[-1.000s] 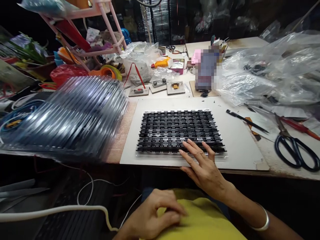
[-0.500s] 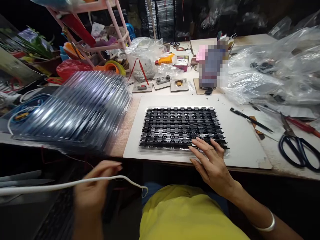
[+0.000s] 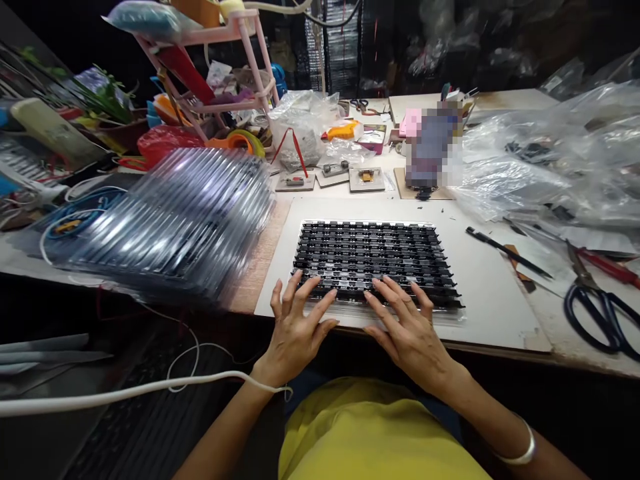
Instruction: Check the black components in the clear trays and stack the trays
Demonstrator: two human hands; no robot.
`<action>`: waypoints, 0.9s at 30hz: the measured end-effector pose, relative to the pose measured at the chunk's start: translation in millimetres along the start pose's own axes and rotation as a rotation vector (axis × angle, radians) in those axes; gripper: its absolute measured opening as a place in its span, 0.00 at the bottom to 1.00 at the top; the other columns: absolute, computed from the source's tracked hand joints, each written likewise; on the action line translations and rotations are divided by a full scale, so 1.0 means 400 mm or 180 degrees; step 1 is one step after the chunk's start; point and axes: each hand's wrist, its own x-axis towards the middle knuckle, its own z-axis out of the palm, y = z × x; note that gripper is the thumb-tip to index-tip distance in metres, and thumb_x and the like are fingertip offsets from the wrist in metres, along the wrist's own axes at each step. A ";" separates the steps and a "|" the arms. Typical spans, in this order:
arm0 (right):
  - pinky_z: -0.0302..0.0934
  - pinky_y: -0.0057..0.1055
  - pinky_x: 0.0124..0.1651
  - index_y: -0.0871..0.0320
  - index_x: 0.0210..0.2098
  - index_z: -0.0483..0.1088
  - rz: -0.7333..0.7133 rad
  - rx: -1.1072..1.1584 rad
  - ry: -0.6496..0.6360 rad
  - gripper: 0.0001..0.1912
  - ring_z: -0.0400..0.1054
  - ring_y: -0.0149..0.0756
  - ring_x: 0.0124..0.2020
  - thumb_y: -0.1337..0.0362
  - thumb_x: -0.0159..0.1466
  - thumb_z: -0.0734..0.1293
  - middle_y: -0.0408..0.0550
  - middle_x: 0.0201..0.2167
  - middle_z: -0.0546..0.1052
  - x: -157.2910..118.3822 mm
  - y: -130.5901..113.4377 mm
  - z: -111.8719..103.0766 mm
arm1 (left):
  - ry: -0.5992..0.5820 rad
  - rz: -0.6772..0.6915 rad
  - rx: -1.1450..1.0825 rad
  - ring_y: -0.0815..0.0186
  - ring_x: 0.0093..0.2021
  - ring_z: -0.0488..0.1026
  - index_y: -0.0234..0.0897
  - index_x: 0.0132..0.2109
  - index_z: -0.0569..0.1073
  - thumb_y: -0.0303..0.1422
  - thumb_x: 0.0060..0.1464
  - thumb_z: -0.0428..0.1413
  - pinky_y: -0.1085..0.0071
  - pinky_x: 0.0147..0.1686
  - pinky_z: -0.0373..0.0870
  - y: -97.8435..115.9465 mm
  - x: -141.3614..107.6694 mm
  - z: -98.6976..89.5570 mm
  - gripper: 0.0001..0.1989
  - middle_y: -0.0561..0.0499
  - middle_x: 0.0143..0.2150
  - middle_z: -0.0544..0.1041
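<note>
Rows of small black plastic parts (image 3: 373, 250) fill a clear plastic tray (image 3: 453, 318), which lies on a pale board (image 3: 500, 300) at the table's front. My left hand (image 3: 297, 327) rests with spread fingers on the tray's near left part, fingertips touching the black parts. My right hand (image 3: 407, 327) lies likewise on the near right part, fingers apart. Neither hand grips anything. The near edge of the tray is partly hidden beneath my hands. A white cable (image 3: 150, 390) runs in from the left to my left wrist.
A stack of clear trays (image 3: 180, 220) stands on the left. On the right lie a black pen-like tool (image 3: 507, 252), dark-handled scissors (image 3: 593, 320) and plastic bags (image 3: 540, 160). Small fixture blocks (image 3: 370, 180) and a pink rack (image 3: 245, 67) are behind.
My left hand has come up from below the table edge onto the tray's near left side. My right hand stays on the tray. The view has shifted slightly.
</note>
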 end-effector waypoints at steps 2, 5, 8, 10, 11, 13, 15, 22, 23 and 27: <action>0.43 0.52 0.61 0.60 0.56 0.63 0.0099 0.0002 0.0179 0.18 0.57 0.48 0.60 0.63 0.68 0.60 0.59 0.57 0.66 -0.006 0.025 -0.017 | 0.0172 -0.0242 -0.0052 0.51 0.64 0.52 0.40 0.55 0.70 0.32 0.58 0.52 0.47 0.59 0.49 -0.025 -0.012 -0.008 0.17 0.41 0.57 0.66; 0.44 0.51 0.60 0.58 0.57 0.62 0.0437 -0.0104 0.0510 0.18 0.60 0.47 0.57 0.66 0.67 0.61 0.58 0.55 0.68 -0.029 0.082 -0.048 | 0.0340 -0.0638 0.0009 0.52 0.61 0.56 0.40 0.54 0.70 0.30 0.58 0.51 0.51 0.57 0.54 -0.069 -0.035 -0.021 0.16 0.41 0.54 0.67; 0.45 0.50 0.60 0.56 0.56 0.63 0.0781 -0.0224 0.0684 0.17 0.64 0.47 0.54 0.65 0.67 0.60 0.56 0.53 0.69 -0.058 0.138 -0.069 | 0.0194 -0.0785 0.0146 0.51 0.62 0.55 0.42 0.57 0.68 0.33 0.59 0.50 0.52 0.56 0.54 -0.105 -0.036 -0.025 0.18 0.41 0.56 0.66; 0.46 0.50 0.59 0.55 0.55 0.64 0.0893 -0.0266 0.0732 0.17 0.65 0.47 0.52 0.63 0.67 0.60 0.55 0.52 0.70 -0.071 0.162 -0.074 | 0.0030 -0.0799 0.0180 0.51 0.63 0.53 0.42 0.60 0.65 0.35 0.60 0.49 0.52 0.56 0.53 -0.120 -0.019 -0.021 0.21 0.40 0.59 0.63; 0.47 0.50 0.59 0.55 0.55 0.64 0.0914 -0.0281 0.0740 0.17 0.65 0.47 0.52 0.63 0.68 0.59 0.55 0.52 0.70 -0.076 0.170 -0.076 | -0.0049 -0.0805 0.0181 0.51 0.63 0.52 0.42 0.60 0.64 0.37 0.60 0.49 0.51 0.57 0.52 -0.126 -0.006 -0.018 0.22 0.40 0.60 0.62; 0.49 0.50 0.57 0.55 0.55 0.64 0.0934 -0.0307 0.0743 0.17 0.65 0.47 0.51 0.62 0.68 0.59 0.55 0.52 0.70 -0.081 0.177 -0.077 | -0.0176 -0.0810 0.0147 0.50 0.62 0.53 0.41 0.61 0.63 0.40 0.60 0.47 0.50 0.56 0.53 -0.134 0.018 -0.010 0.23 0.39 0.60 0.62; 0.51 0.49 0.56 0.55 0.56 0.64 0.0944 -0.0289 0.0718 0.17 0.65 0.47 0.51 0.64 0.68 0.58 0.55 0.51 0.70 -0.083 0.183 -0.079 | -0.0211 -0.0773 0.0075 0.50 0.61 0.55 0.41 0.59 0.66 0.40 0.61 0.46 0.49 0.55 0.55 -0.140 0.033 -0.002 0.21 0.39 0.59 0.63; 0.54 0.43 0.52 0.57 0.57 0.62 0.1091 -0.0334 0.0438 0.24 0.62 0.43 0.53 0.76 0.64 0.52 0.54 0.52 0.69 -0.069 0.273 -0.080 | -0.0010 -0.0542 -0.0079 0.49 0.57 0.61 0.43 0.58 0.66 0.38 0.60 0.47 0.48 0.53 0.58 -0.201 0.016 0.049 0.20 0.40 0.58 0.65; 0.54 0.43 0.52 0.57 0.57 0.62 0.1106 -0.0412 0.0311 0.26 0.62 0.43 0.54 0.78 0.63 0.52 0.54 0.53 0.68 -0.062 0.290 -0.078 | -0.0037 -0.0524 -0.0116 0.48 0.58 0.61 0.43 0.60 0.63 0.38 0.60 0.46 0.47 0.54 0.58 -0.210 0.014 0.056 0.22 0.40 0.59 0.64; 0.54 0.43 0.51 0.58 0.57 0.63 0.1112 -0.0619 -0.0185 0.31 0.61 0.43 0.54 0.82 0.58 0.51 0.56 0.54 0.67 -0.014 0.340 -0.071 | -0.0131 -0.0551 -0.0367 0.50 0.61 0.59 0.43 0.65 0.55 0.39 0.60 0.45 0.48 0.58 0.56 -0.225 0.010 0.069 0.26 0.42 0.62 0.63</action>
